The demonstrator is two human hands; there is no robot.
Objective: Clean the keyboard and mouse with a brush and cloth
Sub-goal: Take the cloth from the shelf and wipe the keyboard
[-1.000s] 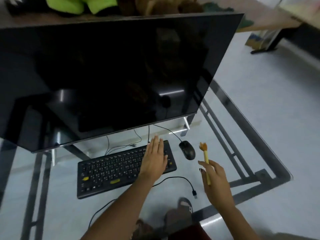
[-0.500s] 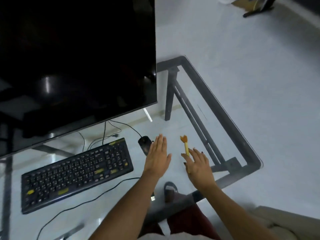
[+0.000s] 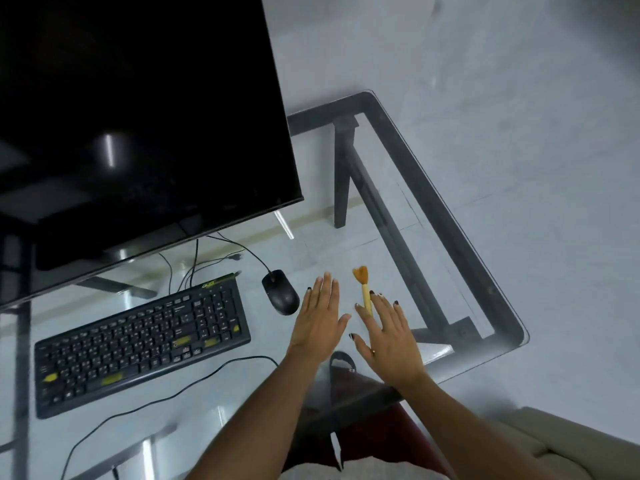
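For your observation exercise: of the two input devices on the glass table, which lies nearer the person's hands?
The black mouse, just beside the left hand; the keyboard lies farther off.

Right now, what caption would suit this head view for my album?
Two flat hands, left and right, on a glass table beside mouse and keyboard, brush under right fingers.

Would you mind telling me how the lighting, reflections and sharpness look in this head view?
Head view: dim, bluish light; the monitor is black apart from a pale streak of glare; the glass table shows the floor and frame through it with faint reflections; edges bend from the wide angle; keyboard legends are too soft to read.
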